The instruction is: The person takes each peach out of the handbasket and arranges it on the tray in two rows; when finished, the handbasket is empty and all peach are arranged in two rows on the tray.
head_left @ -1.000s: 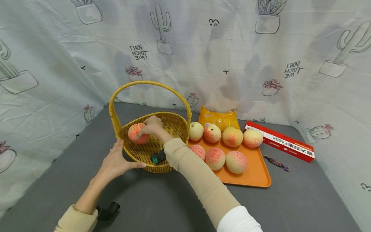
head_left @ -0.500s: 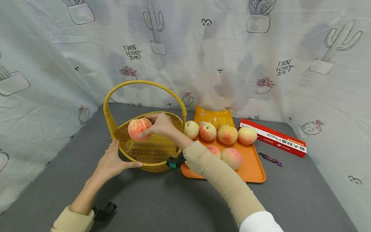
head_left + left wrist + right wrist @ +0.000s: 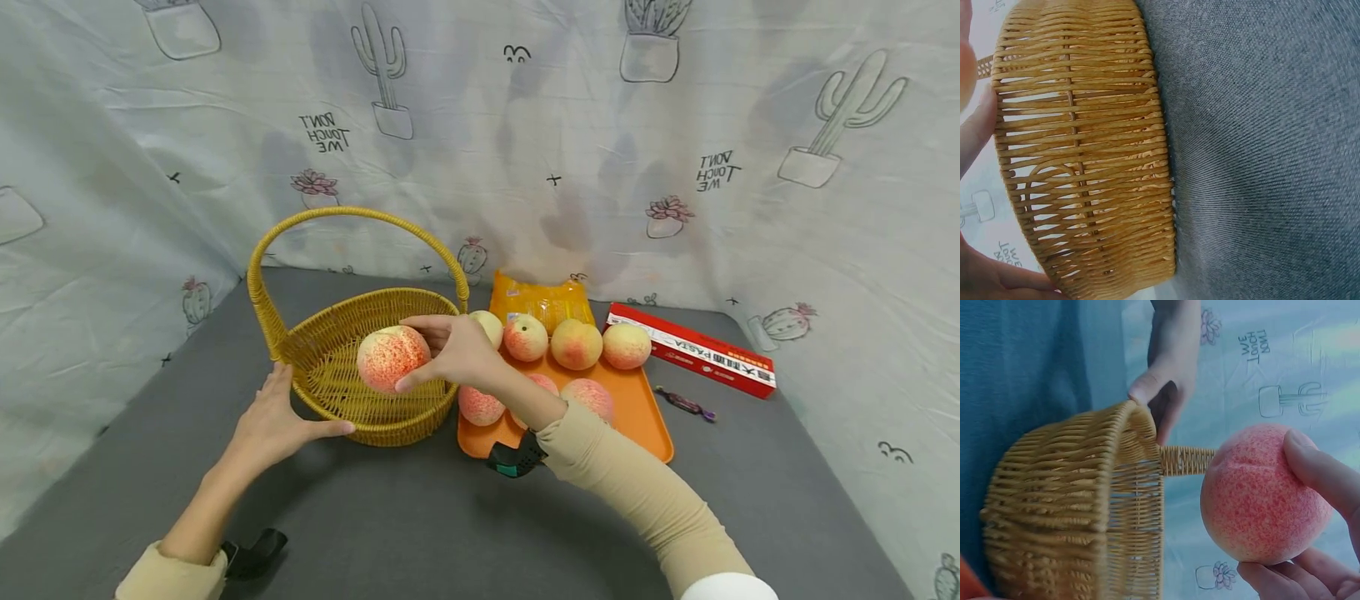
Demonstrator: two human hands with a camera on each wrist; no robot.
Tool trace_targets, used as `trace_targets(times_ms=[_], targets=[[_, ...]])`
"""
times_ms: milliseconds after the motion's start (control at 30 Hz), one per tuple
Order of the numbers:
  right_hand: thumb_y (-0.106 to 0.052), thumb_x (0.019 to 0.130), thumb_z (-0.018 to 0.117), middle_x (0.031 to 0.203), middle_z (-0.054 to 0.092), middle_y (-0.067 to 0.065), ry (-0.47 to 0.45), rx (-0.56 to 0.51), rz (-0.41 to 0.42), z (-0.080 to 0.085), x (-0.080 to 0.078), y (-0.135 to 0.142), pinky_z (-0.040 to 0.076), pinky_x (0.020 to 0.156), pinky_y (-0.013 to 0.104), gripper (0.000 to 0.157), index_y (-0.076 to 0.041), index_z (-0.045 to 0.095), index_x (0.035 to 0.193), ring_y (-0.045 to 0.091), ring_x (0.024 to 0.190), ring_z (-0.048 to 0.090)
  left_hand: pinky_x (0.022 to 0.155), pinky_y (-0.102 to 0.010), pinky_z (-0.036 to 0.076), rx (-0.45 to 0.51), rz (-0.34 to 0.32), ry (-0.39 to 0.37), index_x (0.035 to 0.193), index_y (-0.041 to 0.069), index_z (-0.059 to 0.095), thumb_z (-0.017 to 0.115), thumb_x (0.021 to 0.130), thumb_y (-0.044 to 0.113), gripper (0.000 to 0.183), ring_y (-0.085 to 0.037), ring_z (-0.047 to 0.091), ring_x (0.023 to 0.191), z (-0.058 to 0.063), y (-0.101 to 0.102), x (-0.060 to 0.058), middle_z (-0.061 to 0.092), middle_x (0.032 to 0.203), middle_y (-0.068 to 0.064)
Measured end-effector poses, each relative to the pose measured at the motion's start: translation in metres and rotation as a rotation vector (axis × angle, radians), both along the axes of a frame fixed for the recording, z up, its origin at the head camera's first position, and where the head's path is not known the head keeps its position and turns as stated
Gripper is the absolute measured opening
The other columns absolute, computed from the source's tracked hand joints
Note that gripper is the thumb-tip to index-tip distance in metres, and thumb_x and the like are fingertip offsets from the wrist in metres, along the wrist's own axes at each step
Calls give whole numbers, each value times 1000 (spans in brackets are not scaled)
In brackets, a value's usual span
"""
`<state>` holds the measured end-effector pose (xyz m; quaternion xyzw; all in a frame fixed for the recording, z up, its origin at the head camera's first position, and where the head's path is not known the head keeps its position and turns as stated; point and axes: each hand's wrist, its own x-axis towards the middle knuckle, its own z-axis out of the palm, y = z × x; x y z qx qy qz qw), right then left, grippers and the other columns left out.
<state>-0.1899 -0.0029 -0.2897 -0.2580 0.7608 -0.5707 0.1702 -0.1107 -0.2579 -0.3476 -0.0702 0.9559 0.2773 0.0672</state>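
In the head view, my right hand (image 3: 472,354) pinches a red-and-cream peach (image 3: 392,358) between thumb and fingers. The peach is over the right part of the yellow wicker basket (image 3: 405,432), which has a tall arched handle (image 3: 352,212). The right wrist view shows the peach (image 3: 1263,497) raised beyond the basket rim (image 3: 1107,487), thumb on one side and fingertips on the other. My left hand (image 3: 266,429) rests at the basket's front left rim, thumb stretched along the front and fingers near the handle's base. Woven strands of the basket wall (image 3: 1085,150) fill much of the left wrist view.
Right of the basket, an orange tray (image 3: 637,425) bears several peaches (image 3: 576,343), some partly hidden by the right arm. Behind it lies an orange packet (image 3: 543,302). A red pasta box (image 3: 693,352) and a wrapped candy (image 3: 686,404) lie farther right on the grey table (image 3: 420,525).
My right hand has lifted the peach up out of the basket and drawn it right and nearer to me. The left hand stays at the rim; the head view has shifted slightly.
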Motion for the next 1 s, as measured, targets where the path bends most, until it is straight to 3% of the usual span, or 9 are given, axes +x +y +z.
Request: trace_targets(times_ms=[467, 700, 1000], targets=[[7, 65, 85, 127, 63, 17, 10, -115, -54, -16, 27, 67, 50, 94, 33, 73, 5, 57, 133, 26, 116, 61, 100, -75, 19, -4, -18, 9, 148, -15, -5, 77, 71, 63, 137, -62, 5, 134, -3, -2, 0, -8, 151, -40], [3, 64, 88, 128, 62, 16, -21, -88, -129, -22, 37, 104, 50, 94, 35, 75, 1, 58, 132, 27, 117, 61, 99, -75, 19, -12, -24, 7, 148, -15, -5, 76, 72, 63, 136, -64, 6, 133, -4, -2, 0, -8, 150, -41], [-3, 66, 88, 130, 59, 23, -16, -68, -238, -35, 45, 152, 50, 93, 34, 77, 7, 54, 134, 33, 119, 58, 99, -76, 19, -7, -23, 26, 148, -15, -4, 77, 71, 62, 136, -63, 7, 134, -7, -3, -1, -5, 150, -42]])
